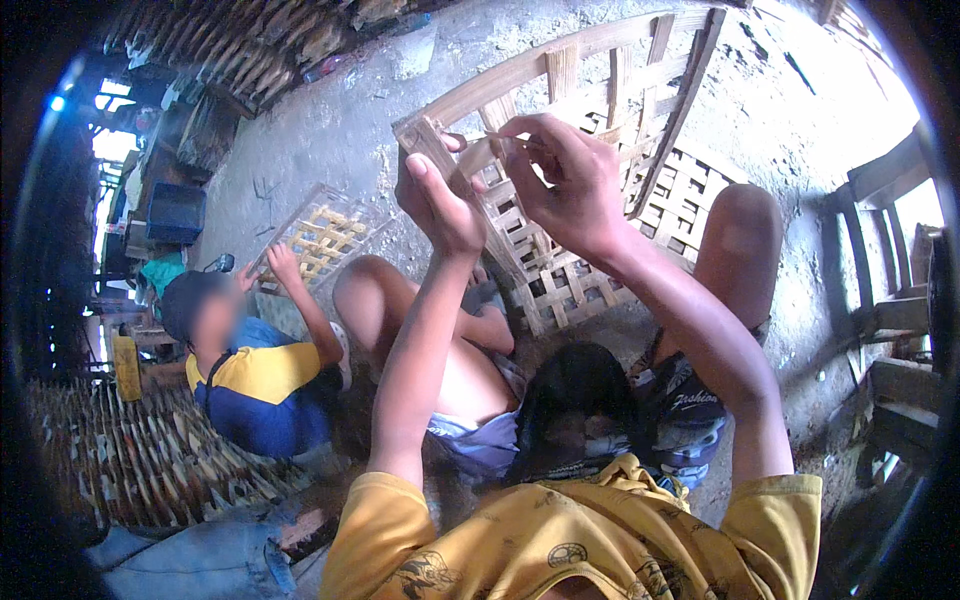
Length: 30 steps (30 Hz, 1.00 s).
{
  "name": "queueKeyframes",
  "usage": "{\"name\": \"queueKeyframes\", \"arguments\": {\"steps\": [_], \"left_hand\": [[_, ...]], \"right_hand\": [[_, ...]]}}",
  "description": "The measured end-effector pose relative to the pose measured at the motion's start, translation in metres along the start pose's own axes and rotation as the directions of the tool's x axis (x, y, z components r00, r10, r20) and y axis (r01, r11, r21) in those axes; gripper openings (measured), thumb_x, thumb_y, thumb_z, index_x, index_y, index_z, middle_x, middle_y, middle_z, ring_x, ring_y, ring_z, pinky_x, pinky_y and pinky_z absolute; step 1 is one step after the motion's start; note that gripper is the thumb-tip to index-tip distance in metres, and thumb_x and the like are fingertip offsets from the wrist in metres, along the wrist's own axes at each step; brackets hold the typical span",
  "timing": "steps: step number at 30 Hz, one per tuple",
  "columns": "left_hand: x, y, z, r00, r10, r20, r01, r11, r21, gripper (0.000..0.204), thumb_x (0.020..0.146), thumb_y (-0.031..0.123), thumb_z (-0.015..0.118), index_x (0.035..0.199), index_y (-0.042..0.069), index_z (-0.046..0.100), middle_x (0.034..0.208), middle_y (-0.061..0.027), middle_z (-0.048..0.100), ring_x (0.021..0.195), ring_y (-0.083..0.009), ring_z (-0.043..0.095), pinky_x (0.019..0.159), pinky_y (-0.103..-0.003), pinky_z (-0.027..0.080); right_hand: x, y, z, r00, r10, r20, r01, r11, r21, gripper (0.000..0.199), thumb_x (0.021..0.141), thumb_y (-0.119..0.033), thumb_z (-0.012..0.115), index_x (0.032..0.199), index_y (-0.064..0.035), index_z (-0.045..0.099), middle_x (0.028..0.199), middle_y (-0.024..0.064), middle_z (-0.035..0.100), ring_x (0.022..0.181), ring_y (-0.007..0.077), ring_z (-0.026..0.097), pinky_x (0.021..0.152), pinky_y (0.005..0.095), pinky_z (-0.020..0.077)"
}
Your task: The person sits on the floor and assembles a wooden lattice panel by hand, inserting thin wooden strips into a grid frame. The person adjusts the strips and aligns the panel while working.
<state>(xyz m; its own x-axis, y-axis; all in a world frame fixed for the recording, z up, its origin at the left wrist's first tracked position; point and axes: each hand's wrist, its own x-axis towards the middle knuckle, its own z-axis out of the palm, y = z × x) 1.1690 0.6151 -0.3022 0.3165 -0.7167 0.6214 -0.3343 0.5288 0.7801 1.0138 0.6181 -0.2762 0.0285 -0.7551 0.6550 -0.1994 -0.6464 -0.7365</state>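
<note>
A woven frame of flat wooden or bamboo strips [562, 72] stands tilted in front of me, with open gaps between its strips. My left hand [442, 205] is closed around the bar at its near left corner, thumb up, with the other fingers partly behind the wood. Just to the right, my right hand [568, 180] pinches a thin pale strip at that same corner, fingers curled. The lower part of the frame, more tightly woven, comes down between my knees.
At the left a person [265, 385] in a yellow and blue shirt handles a smaller woven panel [325, 230]. Behind them is a dark blue crate [176, 212]. Slatted wood [220, 45] lies at the far left, and a wooden structure [900, 260] stands at the right.
</note>
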Motion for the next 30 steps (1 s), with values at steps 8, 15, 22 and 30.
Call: {"name": "queueKeyframes", "arguments": {"steps": [8, 15, 22, 30], "left_hand": [[0.004, -0.005, -0.006, 0.996, -0.026, 0.084, 0.045, 0.972, -0.229, 0.013, 0.092, 0.012, 0.058, 0.093, -0.001, 0.058, 0.088, -0.012, 0.063, 0.063, -0.0157, 0.061, 0.05, -0.028, 0.05], [0.004, -0.001, -0.014, 0.992, 0.038, 0.12, -0.016, 0.984, -0.177, 0.012, 0.091, 0.008, 0.058, 0.088, -0.004, 0.058, 0.091, -0.0131, 0.063, 0.081, -0.0203, 0.065, 0.069, -0.037, 0.058], [0.025, 0.004, -0.028, 0.979, 0.04, 0.2, -0.074, 0.984, 0.163, 0.025, 0.098, 0.017, 0.063, 0.086, -0.004, 0.068, 0.085, -0.0069, 0.069, 0.083, -0.0149, 0.066, 0.079, -0.033, 0.053], [0.023, 0.001, -0.02, 0.979, 0.134, 0.153, -0.136, 0.991, 0.005, 0.02, 0.097, 0.014, 0.065, 0.09, -0.004, 0.069, 0.085, -0.0071, 0.071, 0.077, -0.0106, 0.065, 0.071, -0.028, 0.052]], "right_hand": [[0.035, 0.022, -0.066, 0.928, -0.239, -0.285, 0.199, 0.966, -0.162, 0.019, 0.088, 0.0, 0.069, 0.104, -0.0084, 0.069, 0.066, 0.0027, 0.062, 0.056, 0.0066, 0.055, 0.052, 0.0242, 0.0452], [0.044, 0.037, -0.106, 0.857, -0.328, -0.397, 0.245, 0.938, -0.246, 0.017, 0.097, 0.002, 0.063, 0.112, -0.0019, 0.069, 0.093, 0.0009, 0.071, 0.076, 0.0019, 0.061, 0.064, 0.0179, 0.0476], [0.042, 0.032, -0.122, 0.896, -0.196, -0.399, 0.032, 0.923, -0.383, 0.016, 0.099, -0.013, 0.067, 0.111, -0.0037, 0.071, 0.083, 0.0027, 0.072, 0.076, 0.0044, 0.064, 0.067, 0.0197, 0.049], [0.041, 0.037, -0.129, 0.94, -0.136, -0.311, -0.039, 0.866, -0.498, 0.019, 0.097, -0.015, 0.069, 0.112, -0.0042, 0.072, 0.092, 0.0062, 0.075, 0.082, 0.008, 0.067, 0.071, 0.0241, 0.0525]]}}
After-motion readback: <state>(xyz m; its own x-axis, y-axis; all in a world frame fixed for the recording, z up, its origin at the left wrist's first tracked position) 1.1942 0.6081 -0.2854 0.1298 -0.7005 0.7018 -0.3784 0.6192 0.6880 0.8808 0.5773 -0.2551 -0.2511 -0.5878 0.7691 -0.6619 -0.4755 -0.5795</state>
